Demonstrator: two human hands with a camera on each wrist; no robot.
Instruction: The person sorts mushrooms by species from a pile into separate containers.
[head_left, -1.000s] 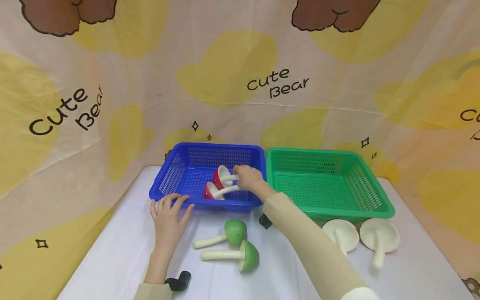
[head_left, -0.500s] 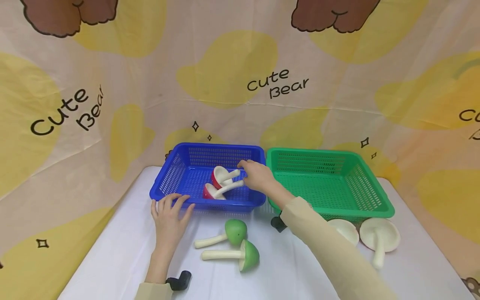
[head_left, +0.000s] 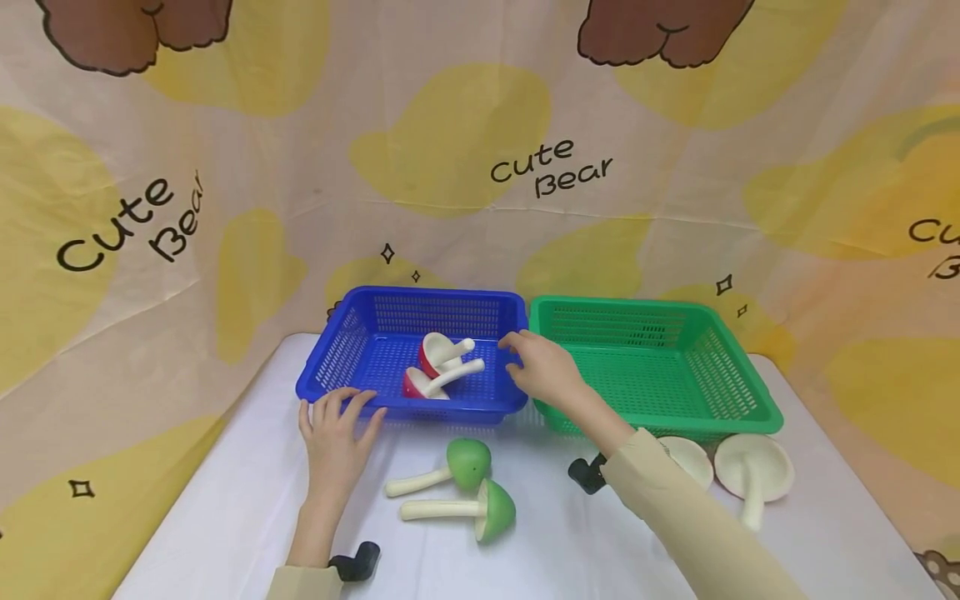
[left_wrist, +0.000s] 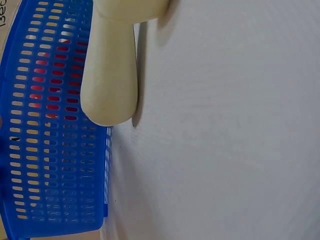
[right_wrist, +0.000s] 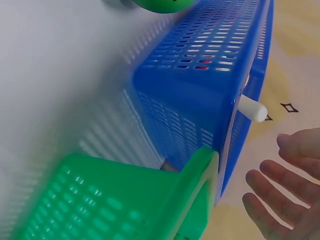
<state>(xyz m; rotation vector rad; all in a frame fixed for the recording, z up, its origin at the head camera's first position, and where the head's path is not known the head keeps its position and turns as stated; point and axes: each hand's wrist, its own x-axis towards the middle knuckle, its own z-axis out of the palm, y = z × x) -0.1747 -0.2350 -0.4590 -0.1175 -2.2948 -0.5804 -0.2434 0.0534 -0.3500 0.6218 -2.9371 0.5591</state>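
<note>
Two red mushrooms (head_left: 435, 350) lie in the blue basket (head_left: 450, 407), at about 9 o'clock from my right hand (head_left: 546, 367), the nearer one, with their white stems (head_left: 463, 372) pointing at about 2 or 3 o'clock, back toward it. That hand is loosely open near the basket's right edge and holds nothing. My left hand (head_left: 337, 433) has spread fingers resting on the basket's front edge, at about 7 o'clock from its middle.

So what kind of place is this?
Maybe an indoor play or practice corner: a "Cute Bear" backdrop hangs behind a white-covered table, and two toy-like green mushrooms lie there in front of a blue basket.
</note>
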